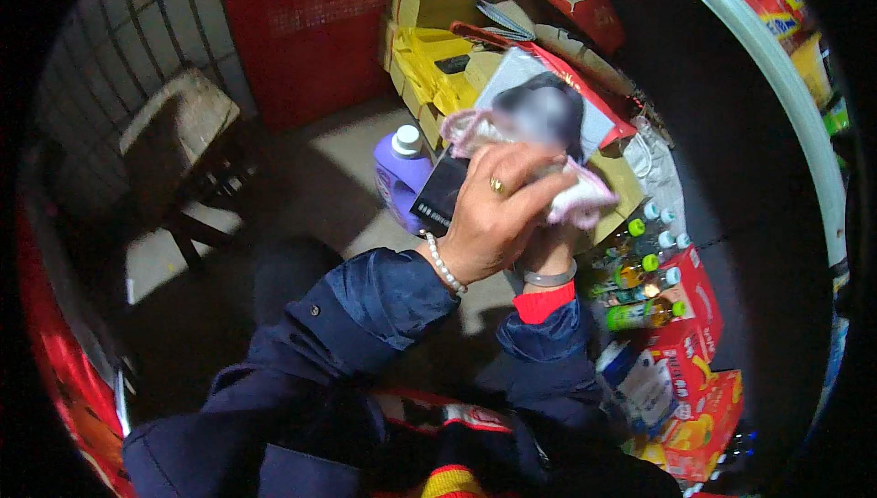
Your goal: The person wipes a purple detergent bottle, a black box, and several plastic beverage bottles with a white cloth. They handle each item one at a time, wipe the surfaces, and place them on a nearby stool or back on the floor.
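My left hand [495, 207], with a gold ring and a white bead bracelet, grips a white cloth [582, 198] with pink edging. Behind it is my right hand [551, 248], a pale bangle at its wrist; its fingers are mostly hidden by the left hand and the cloth, so its hold cannot be made out. Just beyond the cloth shows a dark rounded thing [503, 97] with a blurred pale middle; I cannot tell what it is. A black box [438, 189] lies beneath my left hand, and a light grey flat panel [596, 129] lies behind the dark thing.
Left of the hands stands a purple detergent bottle [392, 172] with a white cap. Yellow plastic [428, 63] lies behind. Several drink bottles [637, 313] and red cartons [695, 422] line the right side. A metal rail [788, 80] curves beyond them. A worn chair [181, 111] stands left.
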`<state>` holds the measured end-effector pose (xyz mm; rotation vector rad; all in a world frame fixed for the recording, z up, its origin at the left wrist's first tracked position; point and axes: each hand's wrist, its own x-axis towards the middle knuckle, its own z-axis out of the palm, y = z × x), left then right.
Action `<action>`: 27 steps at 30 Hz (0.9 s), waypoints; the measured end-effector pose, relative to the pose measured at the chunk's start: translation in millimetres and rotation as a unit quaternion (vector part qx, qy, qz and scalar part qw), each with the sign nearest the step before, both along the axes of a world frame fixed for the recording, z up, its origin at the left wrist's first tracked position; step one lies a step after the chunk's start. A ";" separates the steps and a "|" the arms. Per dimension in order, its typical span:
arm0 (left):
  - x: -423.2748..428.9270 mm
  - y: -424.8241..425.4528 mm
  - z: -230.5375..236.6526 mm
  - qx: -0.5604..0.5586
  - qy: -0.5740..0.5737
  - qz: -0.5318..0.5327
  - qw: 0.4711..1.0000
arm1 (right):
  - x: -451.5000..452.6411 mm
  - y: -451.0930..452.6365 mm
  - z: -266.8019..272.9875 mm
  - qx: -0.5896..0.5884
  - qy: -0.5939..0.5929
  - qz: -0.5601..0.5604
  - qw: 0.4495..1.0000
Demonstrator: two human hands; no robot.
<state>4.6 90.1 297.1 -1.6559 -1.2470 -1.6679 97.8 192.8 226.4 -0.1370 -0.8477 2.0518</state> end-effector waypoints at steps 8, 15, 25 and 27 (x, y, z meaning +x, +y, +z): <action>-40.8 -29.7 12.9 -0.230 -0.113 -0.175 0.951 | -20.0 1.9 -10.0 0.036 -0.068 -0.023 0.997; -96.6 -45.4 -21.6 -0.295 -0.442 -0.178 0.828 | -23.9 -19.7 4.2 -0.040 -0.008 -0.059 0.997; -80.0 -66.2 -44.9 -0.269 -0.597 -0.317 0.686 | -18.6 -2.3 14.7 -0.022 0.045 0.075 0.996; -82.8 -65.7 -45.4 -0.255 -0.624 -0.322 0.665 | -13.1 14.5 20.8 -0.034 -0.062 -0.119 0.990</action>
